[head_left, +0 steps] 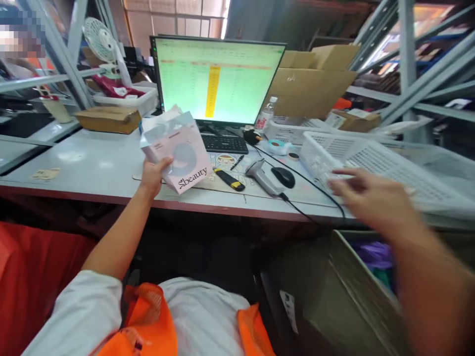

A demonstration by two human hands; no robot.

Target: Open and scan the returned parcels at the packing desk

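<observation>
While L hand (pixel 153 174) grips pink Sbeauty box (pixel 185 155) at lower-L edge, bulk up/R of thumb, R hand (pixel 374 195) blurred nr white basket (pixel 358 151), can't tell grip.

Pink package (pixel 191 155): a flat, pale pink pack, printed with a large grey-blue disc and dark lettering that ends in "beauty".
Package pose: held raised above the tabletop (pixel 107 153), tilted, with the printed face turned toward the camera and the lettering slanted up to the right.
Package grip: the lower left edge is grasped by the left hand (pixel 154 175), the thumb being laid across the front.
Whitish layers (pixel 168 114): seen behind the package's top edge; their number is hidden.
White basket (pixel 386 160): slotted plastic, set on the tabletop; partly covered by the blurred right hand (pixel 371 198), contact being unclear.
</observation>
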